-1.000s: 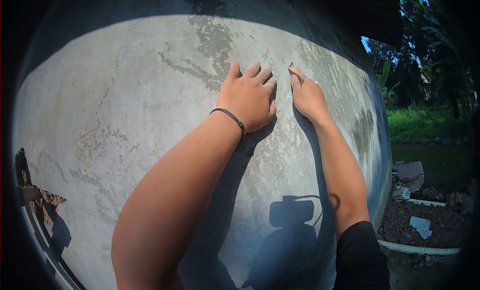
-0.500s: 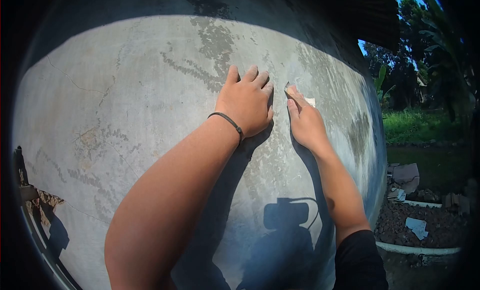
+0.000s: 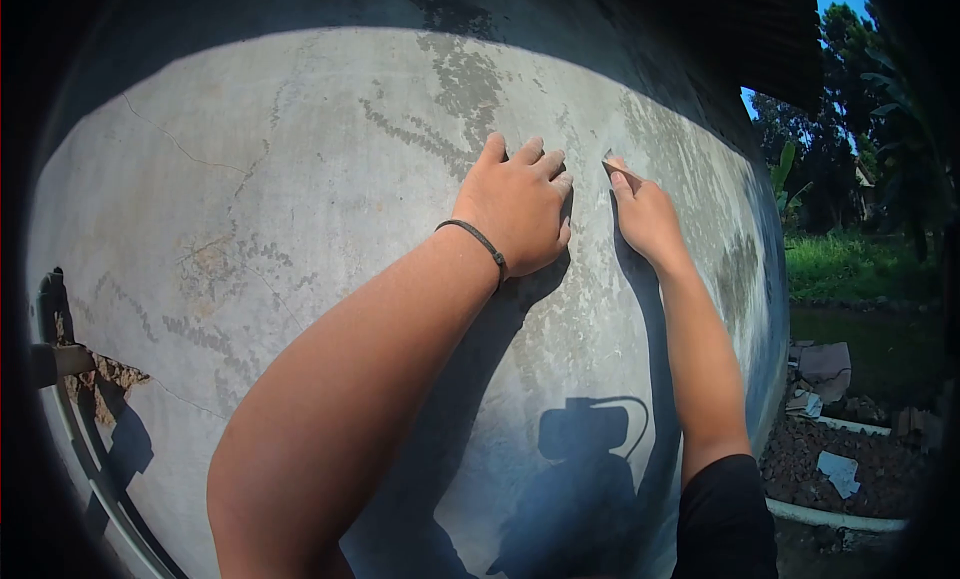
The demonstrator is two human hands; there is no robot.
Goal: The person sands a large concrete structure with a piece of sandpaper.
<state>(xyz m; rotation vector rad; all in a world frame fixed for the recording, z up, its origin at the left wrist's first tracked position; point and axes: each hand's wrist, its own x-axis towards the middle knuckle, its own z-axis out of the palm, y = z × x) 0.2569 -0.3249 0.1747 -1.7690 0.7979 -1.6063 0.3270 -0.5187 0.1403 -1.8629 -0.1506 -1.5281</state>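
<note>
My left hand (image 3: 515, 204) lies spread against the grey plastered wall (image 3: 340, 199), its dusty fingertips pointing up and a dark cord bracelet (image 3: 475, 241) round the wrist. To its right, my right hand (image 3: 645, 214) is closed on a thin folded sheet that looks like sandpaper (image 3: 622, 172). Only a narrow dark edge of the sheet shows above the thumb, close to the wall; the rest is hidden by the fingers. Darker patches and pale, worn streaks mark the plaster around both hands.
A dark pipe or rail (image 3: 75, 419) runs up the left side beside broken plaster (image 3: 108, 387). Overhead juts a roof edge (image 3: 780, 49). At right lie rubble (image 3: 830, 459), a pale pipe (image 3: 840, 519) and grass (image 3: 840, 264). My shadow falls on the wall.
The view has turned slightly left, so the wall and both hands sit further right. My right hand has turned, and the sheet's pale flap no longer shows. The left hand stays against the wall.
</note>
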